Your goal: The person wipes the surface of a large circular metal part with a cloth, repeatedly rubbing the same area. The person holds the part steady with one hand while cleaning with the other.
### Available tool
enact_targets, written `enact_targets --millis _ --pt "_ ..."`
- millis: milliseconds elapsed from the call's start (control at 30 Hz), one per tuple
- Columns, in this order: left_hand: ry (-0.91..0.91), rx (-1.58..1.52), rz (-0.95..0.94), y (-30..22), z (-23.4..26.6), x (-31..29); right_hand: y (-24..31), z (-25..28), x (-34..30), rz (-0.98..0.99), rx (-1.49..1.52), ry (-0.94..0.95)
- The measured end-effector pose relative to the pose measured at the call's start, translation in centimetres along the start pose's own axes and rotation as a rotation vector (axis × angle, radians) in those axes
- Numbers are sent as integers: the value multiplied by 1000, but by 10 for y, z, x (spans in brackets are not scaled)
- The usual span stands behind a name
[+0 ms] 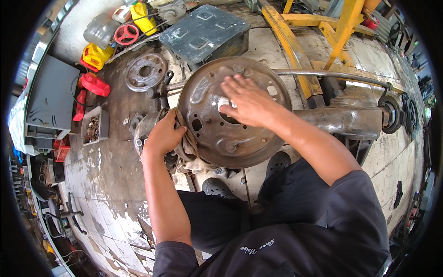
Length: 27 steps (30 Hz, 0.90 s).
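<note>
A large round brown metal drum brake backing plate (212, 143), with holes and raised ribs, stands in front of me at the middle. My right hand (251, 102) is over its upper face, near the centre hole, with fingers stretched out and slightly blurred; whether the palm touches the metal I cannot tell. At the plate's left rim, my left hand (164, 135) is closed on a dirty brown rag (188, 147). Part of the rag hangs below the hand along the rim. To the right lies a heavy axle housing (339, 121).
Beyond the plate sits a dark lidded box (203, 34). A yellow steel frame (288, 46) stands at the far right. On the left floor are a round metal disc (146, 72), a grey tray (98, 134) of small parts, a red container (95, 84) and a grey cabinet (50, 94).
</note>
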State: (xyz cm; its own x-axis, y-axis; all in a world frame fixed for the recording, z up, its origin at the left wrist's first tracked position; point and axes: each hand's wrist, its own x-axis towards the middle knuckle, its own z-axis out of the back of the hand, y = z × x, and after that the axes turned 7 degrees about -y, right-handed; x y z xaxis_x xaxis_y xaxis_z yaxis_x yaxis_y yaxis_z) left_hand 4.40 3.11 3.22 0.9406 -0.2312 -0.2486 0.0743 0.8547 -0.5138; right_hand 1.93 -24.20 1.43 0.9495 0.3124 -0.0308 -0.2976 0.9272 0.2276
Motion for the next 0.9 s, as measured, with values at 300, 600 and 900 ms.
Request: enact_targets --millis 300,600,900 --pt "47 -4 64 -14 5 -3 11 -7 -1 35 -31 -51" --pt "49 10 43 -19 8 -3 13 -11 -4 46 -5 -90" --pt "18 -10 16 -10 4 -1 7 -4 -2 49 5 16"
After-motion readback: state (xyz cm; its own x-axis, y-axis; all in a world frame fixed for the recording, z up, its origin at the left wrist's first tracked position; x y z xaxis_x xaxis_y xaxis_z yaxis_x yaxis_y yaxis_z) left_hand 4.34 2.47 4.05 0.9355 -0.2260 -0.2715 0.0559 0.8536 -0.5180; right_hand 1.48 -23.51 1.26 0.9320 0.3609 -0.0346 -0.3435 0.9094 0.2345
